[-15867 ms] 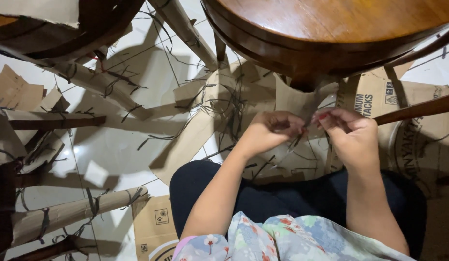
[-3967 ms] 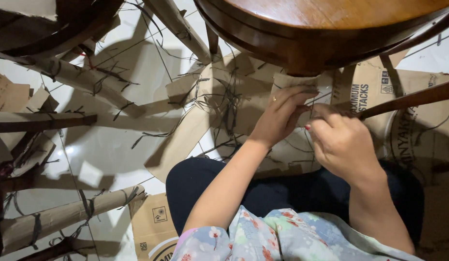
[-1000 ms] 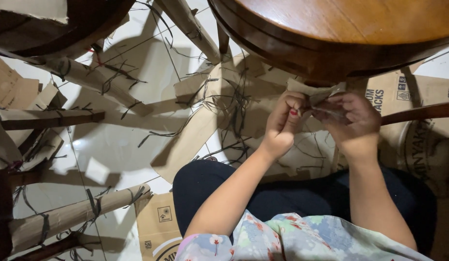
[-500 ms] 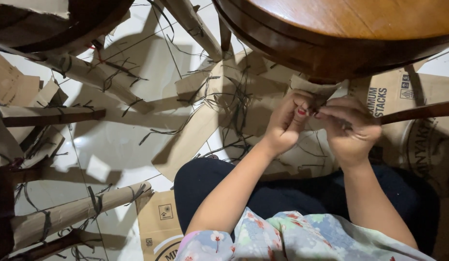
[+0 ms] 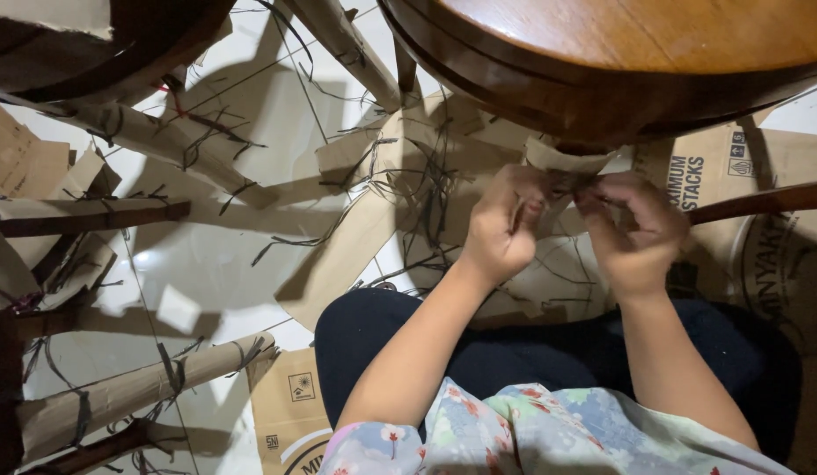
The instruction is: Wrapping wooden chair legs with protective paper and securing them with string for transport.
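Both hands meet just under the near rim of the round wooden worktop (image 5: 655, 53), working on a cardboard-wrapped leg (image 5: 567, 163) — tan, creased paperboard bound around a dark wood piece, far of the person's lap and right of centre. The left hand (image 5: 505, 224) has its grip curled nearly closed, fingers pinching a thin dark strip (image 5: 568, 183) at the wrapping. The right hand (image 5: 633, 230) is likewise bent in tight, fingertips pressed on the same strip from the right; how much of it each holds cannot be told. One more wrapped leg (image 5: 135, 391) lies at near left on the white tiled floor (image 5: 206, 264), banded with dark strips — and another wrapped leg (image 5: 144, 136) slants at far left. Loose dark strips litter the floor, too many to count. A flat cardboard box (image 5: 289, 409) lies beside the person's knee.
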